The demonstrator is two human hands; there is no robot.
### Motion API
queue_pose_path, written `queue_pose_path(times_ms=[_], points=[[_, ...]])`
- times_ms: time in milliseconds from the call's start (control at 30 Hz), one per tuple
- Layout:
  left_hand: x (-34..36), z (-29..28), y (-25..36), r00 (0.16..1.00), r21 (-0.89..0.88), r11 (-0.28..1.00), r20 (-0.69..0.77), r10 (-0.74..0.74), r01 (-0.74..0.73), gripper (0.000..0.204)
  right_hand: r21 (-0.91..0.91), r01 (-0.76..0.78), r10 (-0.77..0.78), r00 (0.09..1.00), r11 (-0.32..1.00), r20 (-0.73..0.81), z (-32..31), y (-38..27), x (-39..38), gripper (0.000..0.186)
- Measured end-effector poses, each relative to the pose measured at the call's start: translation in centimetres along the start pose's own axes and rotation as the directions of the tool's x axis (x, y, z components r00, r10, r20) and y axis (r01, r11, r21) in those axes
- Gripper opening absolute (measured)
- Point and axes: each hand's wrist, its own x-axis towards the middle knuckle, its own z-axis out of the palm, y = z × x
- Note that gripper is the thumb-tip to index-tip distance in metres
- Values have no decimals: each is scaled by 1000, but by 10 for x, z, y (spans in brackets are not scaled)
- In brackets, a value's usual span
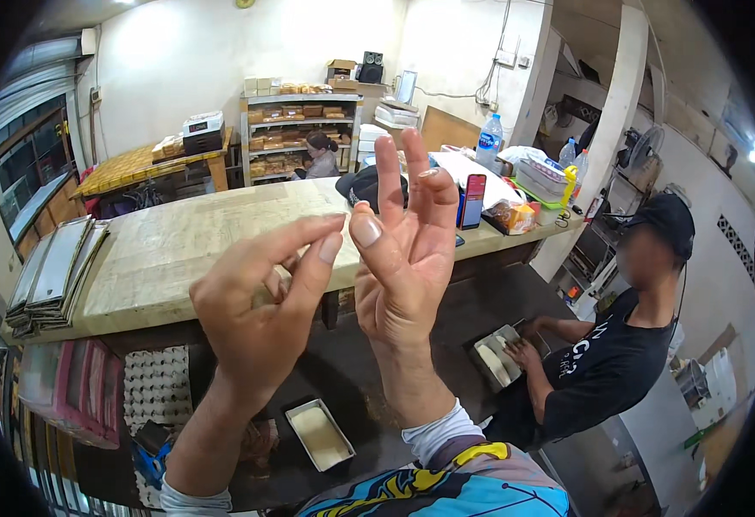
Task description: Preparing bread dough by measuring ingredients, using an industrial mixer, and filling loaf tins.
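Observation:
Both of my hands are raised in front of me above the dark worktable (pixel 308 383). My left hand (pixel 261 302) has its fingers curled, with the thumb and index fingertips drawn close in a pinch. Whether anything tiny sits between them is hard to see. My right hand (pixel 408 258) is held upright beside it, fingers apart and partly bent, holding nothing; its thumb tip is close to the left fingertips. Below them a rectangular metal loaf tin (pixel 349 454) stands on the table, with pale, smooth dough (pixel 319 433) inside.
At right a co-worker (pixel 619 345) in black handles another tin (pixel 491 382) with pale dough pieces. Beyond my hands runs a long pale counter (pixel 171 250) with a propped phone (pixel 472 202), a water bottle (pixel 489 142) and stacked metal sheets (pixel 54 267). Egg trays (pixel 155 388) lie left.

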Motion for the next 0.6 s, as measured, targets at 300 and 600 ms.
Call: queue_pose_path(times_ms=[300, 600], points=[[-6, -14, -4, 869, 363, 799, 75, 488, -480, 29, 29, 43, -45, 997, 999, 67, -1, 15, -2, 56], [-10, -19, -1, 909, 463, 785, 152, 387, -411, 33, -225, 179, -158, 982, 958, 106, -2, 22, -7, 60]])
